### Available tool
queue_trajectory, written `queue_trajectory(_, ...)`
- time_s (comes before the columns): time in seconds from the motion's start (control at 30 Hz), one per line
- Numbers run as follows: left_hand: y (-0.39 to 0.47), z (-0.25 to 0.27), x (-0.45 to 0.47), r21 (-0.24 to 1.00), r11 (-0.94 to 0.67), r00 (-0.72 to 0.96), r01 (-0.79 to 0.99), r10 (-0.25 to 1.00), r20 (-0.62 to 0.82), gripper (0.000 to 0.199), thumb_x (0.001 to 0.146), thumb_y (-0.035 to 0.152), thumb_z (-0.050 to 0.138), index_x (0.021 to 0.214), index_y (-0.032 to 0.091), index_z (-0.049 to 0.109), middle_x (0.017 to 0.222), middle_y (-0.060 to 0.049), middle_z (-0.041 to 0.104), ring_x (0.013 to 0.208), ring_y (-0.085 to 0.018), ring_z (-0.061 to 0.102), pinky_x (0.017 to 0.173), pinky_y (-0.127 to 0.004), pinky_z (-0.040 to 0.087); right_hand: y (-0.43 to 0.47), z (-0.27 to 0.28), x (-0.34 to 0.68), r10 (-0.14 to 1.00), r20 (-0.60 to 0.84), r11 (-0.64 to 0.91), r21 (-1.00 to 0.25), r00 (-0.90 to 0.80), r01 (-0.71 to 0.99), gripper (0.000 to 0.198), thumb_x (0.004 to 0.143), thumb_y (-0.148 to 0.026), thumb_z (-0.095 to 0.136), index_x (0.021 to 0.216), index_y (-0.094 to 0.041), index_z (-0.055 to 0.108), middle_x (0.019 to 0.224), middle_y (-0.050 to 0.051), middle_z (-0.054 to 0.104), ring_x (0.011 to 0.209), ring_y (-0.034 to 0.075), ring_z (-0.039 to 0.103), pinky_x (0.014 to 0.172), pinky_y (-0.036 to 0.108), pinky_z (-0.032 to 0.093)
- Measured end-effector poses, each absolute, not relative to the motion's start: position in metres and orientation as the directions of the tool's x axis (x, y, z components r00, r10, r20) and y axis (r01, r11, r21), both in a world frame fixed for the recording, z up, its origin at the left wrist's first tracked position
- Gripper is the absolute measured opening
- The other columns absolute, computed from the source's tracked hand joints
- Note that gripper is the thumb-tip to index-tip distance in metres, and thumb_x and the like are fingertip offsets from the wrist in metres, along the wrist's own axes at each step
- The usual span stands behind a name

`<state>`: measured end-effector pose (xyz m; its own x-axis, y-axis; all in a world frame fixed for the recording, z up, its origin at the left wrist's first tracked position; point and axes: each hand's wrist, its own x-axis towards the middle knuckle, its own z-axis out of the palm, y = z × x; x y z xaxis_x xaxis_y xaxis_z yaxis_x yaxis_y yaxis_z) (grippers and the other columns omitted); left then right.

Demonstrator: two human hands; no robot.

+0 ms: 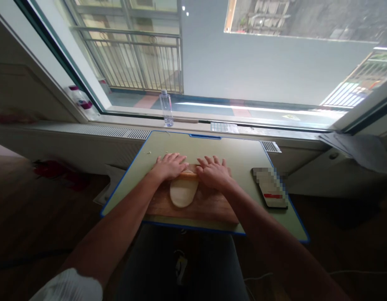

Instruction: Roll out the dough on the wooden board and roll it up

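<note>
A flat oval of pale dough [183,194] lies on a brown wooden cutting board [212,208]. Across its far part rests a light wooden rolling pin [189,176], its middle showing between my hands and its ends hidden beneath them. My left hand [171,166] presses palm-down over the pin's left end, fingers stretched forward. Over the right end lies my right hand [214,170], its fingers likewise extended and spread. Both hands touch the pin from above and are not wrapped round it.
Beneath the board stands a small green table [240,154] with a blue edge. A phone or tablet [270,188], its screen blurred out, lies at the right. Behind, on the windowsill, a clear plastic bottle [166,109] stands upright. Papers [356,150] lie at the far right.
</note>
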<state>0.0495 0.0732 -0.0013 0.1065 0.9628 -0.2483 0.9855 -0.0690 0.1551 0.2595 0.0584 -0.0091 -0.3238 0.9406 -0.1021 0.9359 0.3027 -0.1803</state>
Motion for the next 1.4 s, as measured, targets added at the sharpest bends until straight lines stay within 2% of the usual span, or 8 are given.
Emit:
queue_trajectory(0.13,0.071,-0.002,0.05,0.16,-0.039,0.081,0.986,0.962,-0.26,0.064,0.108,0.063,0.032,0.168,0.042,0.043,0.183,-0.005,0.031,0.167,-0.035,0.028,0.132,-0.07,0.019,0.06,-0.006,0.262,0.919,-0.121,0.344,-0.226,-0.376,0.911,0.064,0.111,-0.047,0.032,0.171,-0.028,0.044,0.178,0.01,0.039,0.163,0.044,0.031,0.127,0.077,0.022)
queue_trajectory(0.37,0.074,-0.003,0.051,0.171,-0.111,0.148,0.979,0.963,-0.223,0.063,0.109,0.059,0.032,0.167,0.038,0.045,0.181,-0.007,0.034,0.166,-0.036,0.029,0.131,-0.073,0.019,0.065,-0.01,0.264,0.977,-0.073,0.171,-0.301,-0.201,0.938,0.064,0.109,-0.058,0.041,0.162,-0.026,0.055,0.168,0.009,0.054,0.156,0.035,0.043,0.127,0.058,0.034)
queue_trajectory(0.5,0.081,-0.005,0.049,0.184,-0.194,0.232,0.964,0.948,-0.217,0.061,0.11,0.055,0.033,0.165,0.035,0.049,0.181,-0.009,0.035,0.165,-0.037,0.03,0.131,-0.075,0.018,0.072,-0.015,0.264,0.991,-0.005,0.131,-0.274,-0.137,0.953,0.059,0.109,-0.055,0.046,0.157,-0.023,0.06,0.164,0.009,0.059,0.153,0.03,0.048,0.127,0.048,0.035)
queue_trajectory(0.6,0.083,-0.005,0.048,0.201,-0.245,0.281,0.948,0.944,-0.172,0.058,0.11,0.054,0.034,0.16,0.032,0.054,0.177,-0.011,0.041,0.161,-0.036,0.037,0.131,-0.073,0.023,0.078,-0.017,0.264,0.993,-0.016,0.107,-0.253,-0.115,0.961,0.057,0.109,-0.053,0.05,0.155,-0.022,0.062,0.162,0.009,0.061,0.152,0.028,0.05,0.128,0.044,0.035)
queue_trajectory(0.83,0.075,-0.009,0.046,0.236,-0.258,0.276,0.937,0.96,-0.044,0.051,0.111,0.052,0.037,0.15,0.032,0.062,0.166,-0.01,0.056,0.152,-0.031,0.049,0.13,-0.066,0.031,0.069,-0.014,0.262,0.986,0.083,0.16,-0.17,-0.148,0.972,0.053,0.111,-0.052,0.048,0.149,-0.021,0.067,0.159,0.011,0.063,0.151,0.032,0.05,0.125,0.052,0.036)
queue_trajectory(1.03,0.073,-0.011,0.043,0.245,-0.262,0.278,0.934,0.96,-0.035,0.057,0.111,0.056,0.037,0.155,0.029,0.06,0.168,-0.01,0.054,0.153,-0.032,0.049,0.13,-0.063,0.033,0.055,-0.012,0.259,0.981,0.129,0.167,-0.166,-0.147,0.972,0.054,0.113,-0.054,0.043,0.15,-0.023,0.067,0.157,0.008,0.065,0.149,0.032,0.051,0.126,0.052,0.035)
queue_trajectory(1.27,0.071,-0.01,0.042,0.239,-0.253,0.275,0.937,0.96,-0.06,0.06,0.11,0.058,0.036,0.157,0.029,0.059,0.17,-0.009,0.053,0.155,-0.032,0.047,0.131,-0.063,0.031,0.045,-0.009,0.256,0.995,0.044,0.092,-0.193,-0.085,0.977,0.056,0.112,-0.059,0.04,0.154,-0.029,0.063,0.161,0.005,0.061,0.15,0.032,0.049,0.124,0.055,0.037)
queue_trajectory(1.4,0.067,-0.007,0.043,0.213,-0.24,0.258,0.947,0.964,-0.059,0.058,0.11,0.057,0.035,0.156,0.032,0.06,0.169,-0.008,0.054,0.155,-0.032,0.047,0.13,-0.061,0.031,0.037,-0.008,0.255,0.994,0.056,0.1,-0.179,-0.091,0.979,0.06,0.11,-0.061,0.042,0.158,-0.029,0.059,0.165,0.005,0.058,0.152,0.034,0.046,0.126,0.058,0.035)
